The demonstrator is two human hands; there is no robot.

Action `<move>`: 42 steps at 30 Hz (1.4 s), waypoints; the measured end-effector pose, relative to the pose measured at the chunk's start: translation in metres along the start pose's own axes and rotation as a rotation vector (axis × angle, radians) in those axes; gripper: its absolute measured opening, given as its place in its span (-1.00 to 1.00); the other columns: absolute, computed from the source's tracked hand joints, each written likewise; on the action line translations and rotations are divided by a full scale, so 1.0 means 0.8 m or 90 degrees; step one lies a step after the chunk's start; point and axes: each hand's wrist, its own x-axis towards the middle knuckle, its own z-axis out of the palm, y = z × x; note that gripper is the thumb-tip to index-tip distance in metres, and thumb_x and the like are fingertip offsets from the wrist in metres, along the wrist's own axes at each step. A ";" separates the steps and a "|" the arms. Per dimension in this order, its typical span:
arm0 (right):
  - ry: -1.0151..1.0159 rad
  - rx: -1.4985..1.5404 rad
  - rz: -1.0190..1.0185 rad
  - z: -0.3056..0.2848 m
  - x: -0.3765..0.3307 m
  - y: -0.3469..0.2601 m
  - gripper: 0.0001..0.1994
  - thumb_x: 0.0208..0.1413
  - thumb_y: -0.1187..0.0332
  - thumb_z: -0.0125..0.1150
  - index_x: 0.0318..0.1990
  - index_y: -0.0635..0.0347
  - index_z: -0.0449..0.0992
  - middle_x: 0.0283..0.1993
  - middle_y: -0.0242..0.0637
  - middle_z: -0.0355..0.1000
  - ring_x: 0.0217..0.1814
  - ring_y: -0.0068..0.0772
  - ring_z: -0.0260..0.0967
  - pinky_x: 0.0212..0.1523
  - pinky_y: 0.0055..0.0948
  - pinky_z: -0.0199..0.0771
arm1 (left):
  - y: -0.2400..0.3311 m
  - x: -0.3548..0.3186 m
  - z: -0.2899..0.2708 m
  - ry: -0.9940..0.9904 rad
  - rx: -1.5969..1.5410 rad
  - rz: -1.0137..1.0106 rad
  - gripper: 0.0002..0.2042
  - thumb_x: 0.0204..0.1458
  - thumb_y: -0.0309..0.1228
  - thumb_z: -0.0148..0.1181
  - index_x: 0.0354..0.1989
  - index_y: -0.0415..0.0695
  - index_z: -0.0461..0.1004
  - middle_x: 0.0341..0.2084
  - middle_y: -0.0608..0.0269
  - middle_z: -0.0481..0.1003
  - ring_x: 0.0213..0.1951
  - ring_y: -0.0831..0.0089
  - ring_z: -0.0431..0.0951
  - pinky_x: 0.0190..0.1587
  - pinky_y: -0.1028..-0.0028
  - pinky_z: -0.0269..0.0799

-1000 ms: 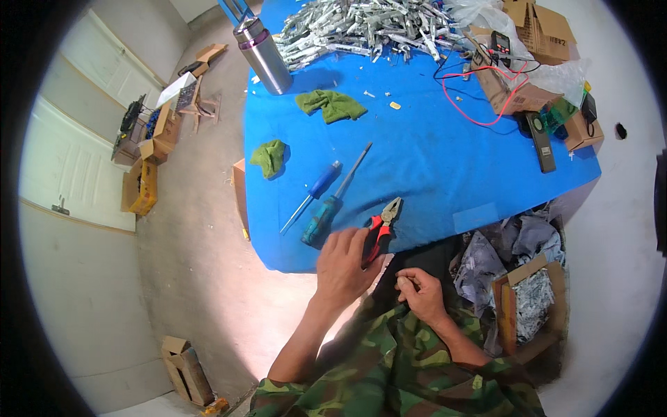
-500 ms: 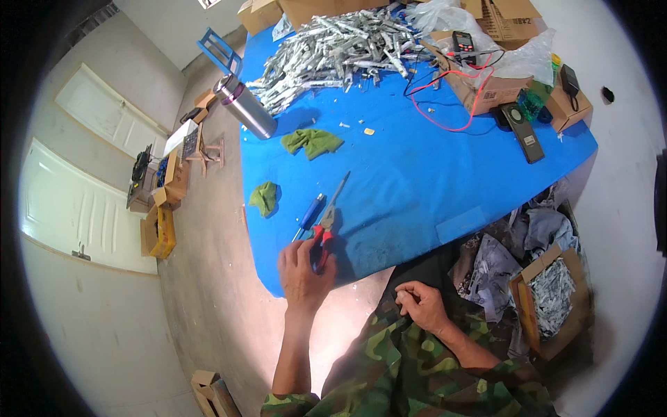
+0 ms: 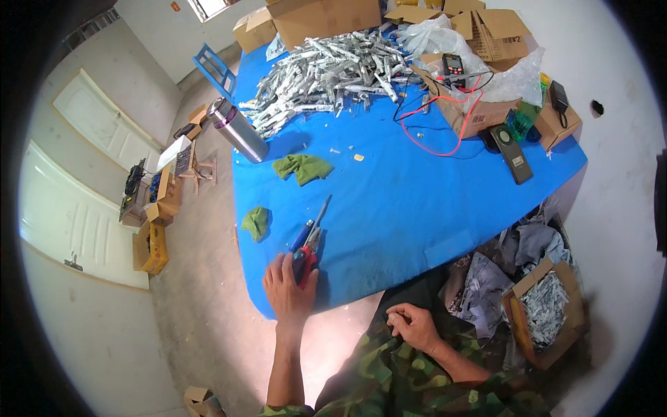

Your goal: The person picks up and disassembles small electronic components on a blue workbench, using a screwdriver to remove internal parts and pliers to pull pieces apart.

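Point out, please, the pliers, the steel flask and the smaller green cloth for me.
Pliers (image 3: 310, 260): head view, on the red part of the handles.
Steel flask (image 3: 242, 135): head view, on its silvery body.
Smaller green cloth (image 3: 256, 223): head view, on its crumpled middle.

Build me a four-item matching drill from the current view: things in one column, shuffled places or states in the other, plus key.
Column 1
1. Red-handled metal pliers
2. Silver cylindrical metal flask
3. Black-and-red handheld meter
4. Bare right hand

Column 2
A. Loosely curled, off the blue-cloth-covered table
B. By the open brown cardboard box at right
C. Between the bare left hand's thumb and fingers
D. Near the table's left edge

Pairs: 1-C, 2-D, 3-B, 4-A
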 end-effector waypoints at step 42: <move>0.392 -0.635 -0.268 -0.111 0.593 -0.319 -0.61 0.17 0.33 0.21 0.08 0.43 0.45 0.05 0.26 0.49 0.14 0.28 0.46 0.14 0.05 0.45 | -0.180 0.053 0.047 0.006 -0.318 -0.477 -0.57 0.37 -0.20 0.05 0.21 -0.31 0.39 0.11 0.00 0.47 0.14 0.22 0.43 0.24 0.28 0.29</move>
